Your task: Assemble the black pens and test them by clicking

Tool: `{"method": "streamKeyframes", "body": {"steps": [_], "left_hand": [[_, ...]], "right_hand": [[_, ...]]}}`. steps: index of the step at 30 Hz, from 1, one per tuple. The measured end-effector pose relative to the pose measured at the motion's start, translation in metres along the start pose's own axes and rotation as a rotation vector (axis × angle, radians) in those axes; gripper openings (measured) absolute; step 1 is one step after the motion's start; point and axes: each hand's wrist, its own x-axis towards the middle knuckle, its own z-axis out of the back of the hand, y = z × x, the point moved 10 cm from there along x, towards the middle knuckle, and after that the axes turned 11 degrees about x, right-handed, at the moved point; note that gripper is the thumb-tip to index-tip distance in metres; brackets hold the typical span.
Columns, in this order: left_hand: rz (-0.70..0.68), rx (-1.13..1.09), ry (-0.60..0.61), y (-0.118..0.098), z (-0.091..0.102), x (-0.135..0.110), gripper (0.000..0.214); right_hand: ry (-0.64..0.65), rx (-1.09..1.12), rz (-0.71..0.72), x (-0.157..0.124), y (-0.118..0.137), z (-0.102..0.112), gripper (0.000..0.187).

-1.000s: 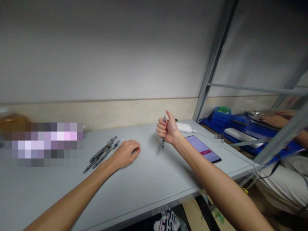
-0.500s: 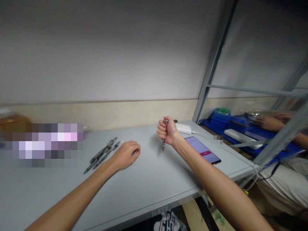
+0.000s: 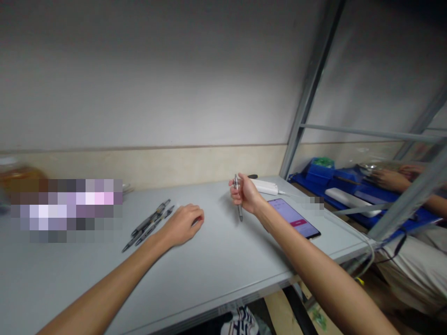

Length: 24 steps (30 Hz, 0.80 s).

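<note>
My right hand (image 3: 246, 193) is raised a little above the grey table, with its fingers curled round a silver-grey pen (image 3: 240, 211). The pen stands nearly upright, and its two ends show above and below the fingers. My left hand (image 3: 186, 222) rests on the tabletop with its fingers bent together and the thumb underneath. Nothing shows in it, though its palm side is hidden. Just left of that hand, several grey and black pens (image 3: 148, 225) lie in a slanted, loose pile, partly behind the wrist.
A phone (image 3: 291, 216) with a lit screen lies beside my right forearm. Behind it are a white power strip (image 3: 265, 187) and a dark object (image 3: 252, 176). A metal frame post (image 3: 314, 88) rises at right. Beyond it, a person's hands (image 3: 389, 179) are over a blue surface (image 3: 424, 218).
My right hand's grip on the pen has loosened and turned slightly, so more of the pen shows. The pen's tilt has changed, its lower end shifting right. My left hand stays still.
</note>
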Motion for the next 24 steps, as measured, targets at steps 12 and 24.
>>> {"method": "streamKeyframes", "body": {"steps": [12, 24], "left_hand": [[-0.009, 0.062, 0.026, 0.000, 0.002, 0.000, 0.017], [0.266, 0.478, 0.083, 0.023, 0.015, -0.007, 0.020]], "right_hand": [[-0.266, -1.767, 0.211, -0.009, 0.026, 0.044, 0.026], [-0.209, -1.959, 0.093, -0.006, 0.030, 0.051, 0.033]]}}
